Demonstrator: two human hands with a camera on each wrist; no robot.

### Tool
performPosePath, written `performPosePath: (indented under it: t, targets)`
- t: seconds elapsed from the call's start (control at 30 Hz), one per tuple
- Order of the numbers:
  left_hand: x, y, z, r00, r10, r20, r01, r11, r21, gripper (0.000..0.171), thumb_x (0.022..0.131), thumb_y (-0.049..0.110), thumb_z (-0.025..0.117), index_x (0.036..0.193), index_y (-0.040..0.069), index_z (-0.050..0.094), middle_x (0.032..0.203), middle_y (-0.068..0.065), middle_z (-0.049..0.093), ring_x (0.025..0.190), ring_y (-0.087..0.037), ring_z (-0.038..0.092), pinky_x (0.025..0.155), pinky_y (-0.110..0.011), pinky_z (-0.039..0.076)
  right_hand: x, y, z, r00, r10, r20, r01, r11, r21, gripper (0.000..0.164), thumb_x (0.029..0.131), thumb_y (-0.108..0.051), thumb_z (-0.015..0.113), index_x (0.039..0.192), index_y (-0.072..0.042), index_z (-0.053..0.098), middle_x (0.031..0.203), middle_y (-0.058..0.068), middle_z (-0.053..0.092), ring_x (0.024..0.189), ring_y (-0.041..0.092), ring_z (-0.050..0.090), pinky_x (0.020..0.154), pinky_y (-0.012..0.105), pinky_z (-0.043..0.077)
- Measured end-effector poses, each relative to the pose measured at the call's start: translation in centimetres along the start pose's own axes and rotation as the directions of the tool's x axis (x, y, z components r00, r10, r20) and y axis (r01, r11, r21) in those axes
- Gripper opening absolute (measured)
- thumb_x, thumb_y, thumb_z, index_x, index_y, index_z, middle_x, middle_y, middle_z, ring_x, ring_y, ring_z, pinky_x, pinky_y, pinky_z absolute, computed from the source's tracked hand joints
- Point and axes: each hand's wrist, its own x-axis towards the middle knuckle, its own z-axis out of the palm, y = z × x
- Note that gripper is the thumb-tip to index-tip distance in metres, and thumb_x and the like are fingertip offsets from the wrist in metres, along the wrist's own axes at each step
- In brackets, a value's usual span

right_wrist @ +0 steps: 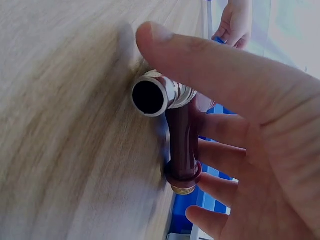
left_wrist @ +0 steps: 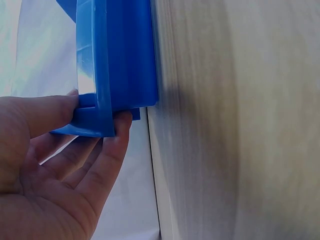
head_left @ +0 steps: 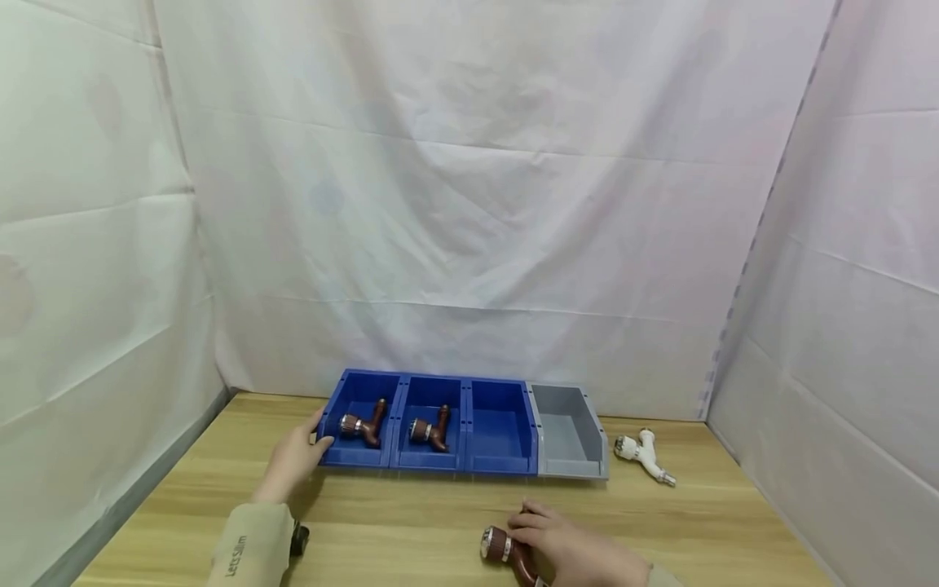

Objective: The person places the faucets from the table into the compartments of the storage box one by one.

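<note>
My left hand (head_left: 293, 456) grips the left side rim of the leftmost blue bin (head_left: 355, 459); in the left wrist view, thumb and fingers pinch the bin's blue edge (left_wrist: 101, 75). Near the front of the table, my right hand (head_left: 579, 550) holds a brown tap (head_left: 522, 562) with a silver-ended knob. The right wrist view shows this tap (right_wrist: 182, 140) between thumb and fingers, its threaded brass end pointing down in the picture. One brown tap (head_left: 372, 428) lies in the leftmost bin and another (head_left: 440, 432) in the second blue bin (head_left: 429, 461).
A third blue bin (head_left: 501, 420) and a grey bin (head_left: 565, 440) continue the row to the right. Beyond the grey bin, a white tap (head_left: 647, 458) lies on the wooden table (head_left: 396, 522). White cloth (head_left: 469, 204) hangs behind and at both sides.
</note>
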Motion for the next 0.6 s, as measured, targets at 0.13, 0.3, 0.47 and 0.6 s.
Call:
performPosePath:
  t: [0.13, 0.3, 0.47, 0.6]
  targets:
    - [-0.09, -0.07, 0.09, 1.000, 0.015, -0.011, -0.015, 1.000, 0.007, 0.058, 0.095, 0.008, 0.059, 0.145, -0.009, 0.034, 0.136, -0.036, 0.044, 0.121, -0.052, 0.045, 0.094, -0.062, 0.039, -0.13, 0.10, 0.09, 1.000, -0.030, -0.007, 0.030, 0.999, -0.038, 0.082, 0.085, -0.063, 0.061, 0.147, -0.012, 0.043, 0.148, 0.003, 0.043, 0.140, 0.037, 0.029, 0.101, 0.048, 0.041]
    - [0.01, 0.08, -0.10, 0.999, 0.033, -0.027, -0.033, 0.999, 0.019, 0.058, 0.094, 0.008, 0.060, 0.143, -0.011, 0.035, 0.133, -0.036, 0.046, 0.119, -0.053, 0.046, 0.094, -0.062, 0.040, -0.08, 0.11, -0.23, 1.000, -0.015, 0.021, 0.015, 0.999, -0.029, 0.082, 0.085, -0.063, 0.061, 0.149, -0.016, 0.041, 0.150, 0.001, 0.040, 0.141, 0.036, 0.028, 0.102, 0.050, 0.040]
    - [-0.19, 0.09, -0.04, 1.000, 0.010, -0.029, -0.009, 0.999, 0.031, 0.058, 0.093, 0.009, 0.061, 0.143, -0.009, 0.037, 0.132, -0.036, 0.047, 0.113, -0.050, 0.053, 0.088, -0.060, 0.044, -0.10, 0.18, 0.01, 0.999, -0.018, 0.043, 0.019, 1.000, -0.024, 0.077, 0.088, -0.064, 0.056, 0.150, -0.020, 0.039, 0.151, 0.001, 0.038, 0.141, 0.034, 0.028, 0.102, 0.049, 0.040]
    - [-0.12, 0.04, 0.09, 1.000, 0.008, -0.027, -0.007, 1.000, 0.013, 0.058, 0.094, 0.010, 0.061, 0.144, -0.007, 0.037, 0.134, -0.035, 0.046, 0.116, -0.050, 0.051, 0.090, -0.061, 0.043, 0.02, 0.49, 0.20, 0.999, -0.019, 0.028, 0.020, 0.999, -0.047, 0.077, 0.088, -0.066, 0.054, 0.148, -0.020, 0.042, 0.150, 0.000, 0.040, 0.140, 0.034, 0.030, 0.102, 0.048, 0.041]
